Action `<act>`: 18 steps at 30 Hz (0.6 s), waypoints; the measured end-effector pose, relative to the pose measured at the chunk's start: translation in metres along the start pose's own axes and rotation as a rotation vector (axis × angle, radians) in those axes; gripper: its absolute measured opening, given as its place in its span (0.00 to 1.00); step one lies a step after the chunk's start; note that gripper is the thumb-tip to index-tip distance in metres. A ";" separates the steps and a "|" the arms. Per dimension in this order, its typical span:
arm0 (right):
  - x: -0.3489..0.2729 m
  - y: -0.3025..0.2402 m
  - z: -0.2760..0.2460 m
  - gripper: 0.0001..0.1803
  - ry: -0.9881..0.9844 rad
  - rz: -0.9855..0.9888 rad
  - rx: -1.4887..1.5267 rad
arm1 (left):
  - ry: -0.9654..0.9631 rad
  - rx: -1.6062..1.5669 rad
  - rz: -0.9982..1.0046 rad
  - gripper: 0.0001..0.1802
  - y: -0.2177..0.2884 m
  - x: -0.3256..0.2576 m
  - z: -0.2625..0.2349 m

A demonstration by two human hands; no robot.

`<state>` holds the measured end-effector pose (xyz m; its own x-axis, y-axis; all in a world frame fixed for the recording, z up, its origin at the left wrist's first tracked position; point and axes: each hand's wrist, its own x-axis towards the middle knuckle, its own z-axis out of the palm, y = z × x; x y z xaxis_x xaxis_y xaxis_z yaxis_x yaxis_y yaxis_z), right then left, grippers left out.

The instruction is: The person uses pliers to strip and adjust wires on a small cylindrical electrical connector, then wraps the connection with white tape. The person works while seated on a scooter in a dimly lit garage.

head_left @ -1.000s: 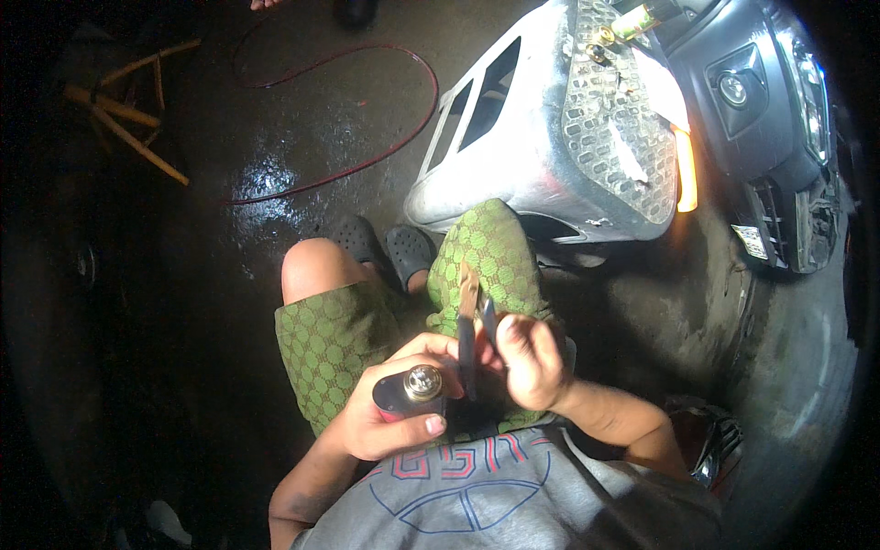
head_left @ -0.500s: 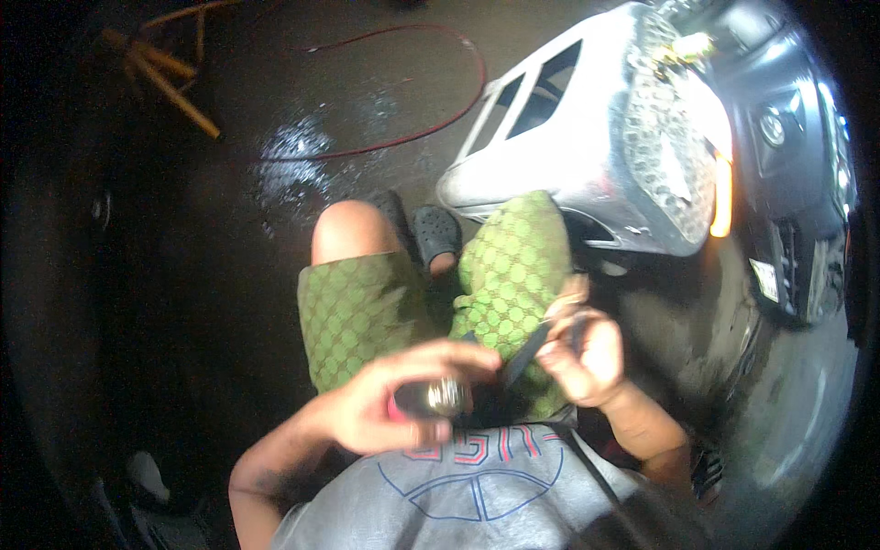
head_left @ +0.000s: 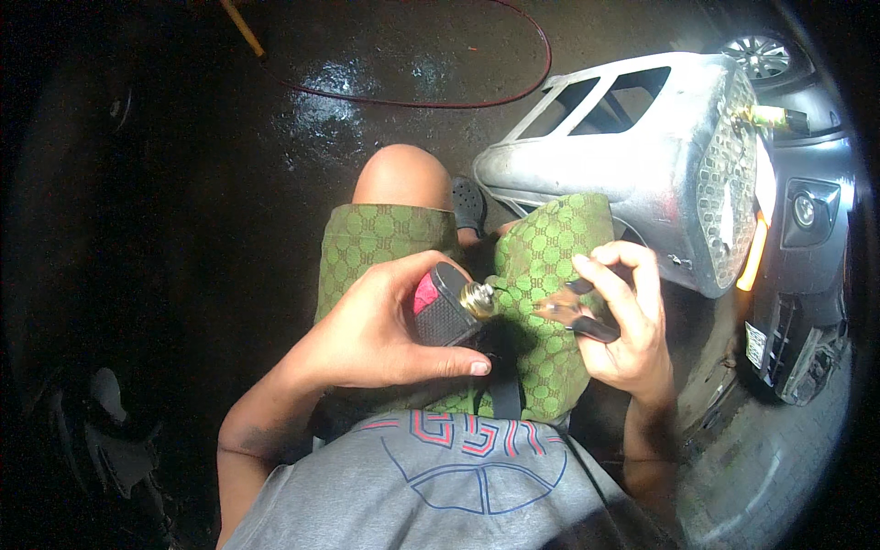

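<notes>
My left hand (head_left: pixel 362 335) is wrapped round a box-shaped vape device (head_left: pixel 438 316) with a dark textured body and a pink side. Its silver-and-gold metal top (head_left: pixel 477 300) points right, toward my other hand. Small nippers (head_left: pixel 555 308) with black handles and copper-coloured jaws sit in the fingers of my right hand (head_left: pixel 634 335). Their jaws, a little blurred, are just short of the metal top, with a gap between. Both hands are over my lap, above green patterned shorts (head_left: pixel 380 238).
To the right stands a scuffed white plastic stool (head_left: pixel 623 137), with a green-labelled bottle (head_left: pixel 768 116) and an orange strip (head_left: pixel 753 252) at its seat. Beyond it is a dark car bumper (head_left: pixel 811 247). A red hose (head_left: pixel 412 104) curves across the wet floor; a yellow bar (head_left: pixel 243 29) lies far left.
The view has shifted. My left hand has turned the vape device so its metal top faces right. My right hand has come up, and the nippers now show plainly near it.
</notes>
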<state>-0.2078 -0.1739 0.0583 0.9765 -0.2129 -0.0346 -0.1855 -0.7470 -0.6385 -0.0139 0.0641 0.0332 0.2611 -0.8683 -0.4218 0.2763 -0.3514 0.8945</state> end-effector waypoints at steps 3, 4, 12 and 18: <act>0.017 -0.002 -0.008 0.34 0.011 -0.210 -0.234 | -0.007 0.104 0.023 0.31 0.006 -0.002 -0.002; 0.022 -0.003 -0.010 0.33 -0.004 -0.246 -0.300 | -0.011 0.117 0.034 0.31 0.007 -0.003 -0.002; 0.038 -0.010 -0.020 0.32 0.152 -0.398 -0.334 | -0.015 0.150 0.102 0.27 0.017 -0.002 -0.009; 0.037 -0.018 -0.024 0.31 0.090 -0.368 -0.414 | -0.037 0.241 0.073 0.24 0.023 -0.003 -0.011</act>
<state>-0.1714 -0.1831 0.0872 0.9750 0.0696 0.2110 0.1208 -0.9631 -0.2404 0.0017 0.0621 0.0532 0.2367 -0.9053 -0.3527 0.0281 -0.3565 0.9339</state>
